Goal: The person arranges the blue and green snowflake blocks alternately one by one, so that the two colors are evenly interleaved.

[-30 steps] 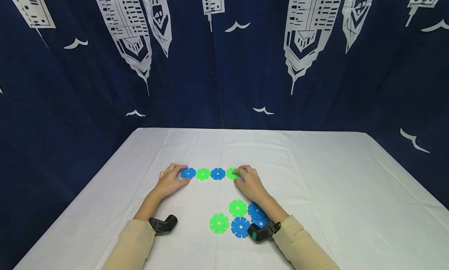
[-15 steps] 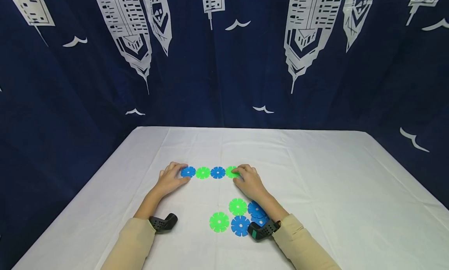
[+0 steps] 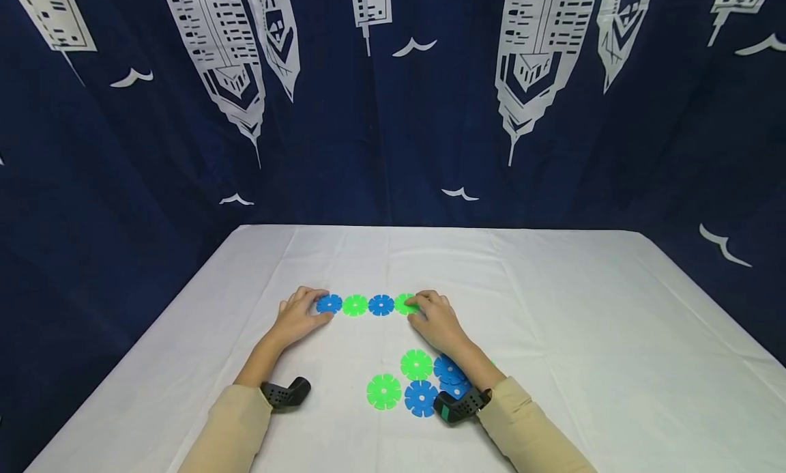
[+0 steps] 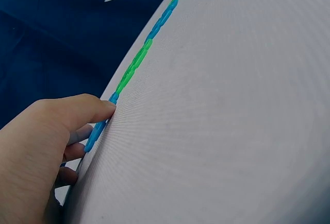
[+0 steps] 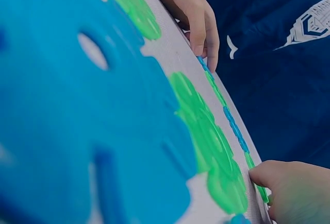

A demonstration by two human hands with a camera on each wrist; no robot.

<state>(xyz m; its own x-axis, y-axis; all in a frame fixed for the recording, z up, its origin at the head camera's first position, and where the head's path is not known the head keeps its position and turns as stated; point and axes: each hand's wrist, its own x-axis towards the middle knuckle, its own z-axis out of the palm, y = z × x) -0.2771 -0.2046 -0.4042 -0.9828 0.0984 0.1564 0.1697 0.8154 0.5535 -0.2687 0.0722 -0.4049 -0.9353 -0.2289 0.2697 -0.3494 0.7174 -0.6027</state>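
A row of flat notched plastic discs lies across the white cloth in the head view, edge to edge. From left to right come a blue disc point(image 3: 329, 303), a green disc point(image 3: 355, 305), a second blue disc point(image 3: 381, 305) and an end green disc point(image 3: 402, 304). My left hand point(image 3: 299, 314) holds the left blue disc by its rim, thumb on the near side and fingers on the far side. My right hand point(image 3: 439, 319) pinches the end green disc, partly covering it. In the left wrist view the thumb point(image 4: 98, 108) presses the edge of that blue disc point(image 4: 95, 136).
Nearer the body lie loose discs: a green one point(image 3: 417, 365), another green one point(image 3: 383, 392), a blue one point(image 3: 420, 398) and overlapping blue ones point(image 3: 448, 369) partly under the right forearm. A dark blue printed curtain point(image 3: 381, 138) hangs behind the table point(image 3: 583, 309).
The right hand and its green disc have shifted very slightly left, toward the neighbouring blue disc. A sliver of green now shows beside the right forearm. The left hand keeps its place.
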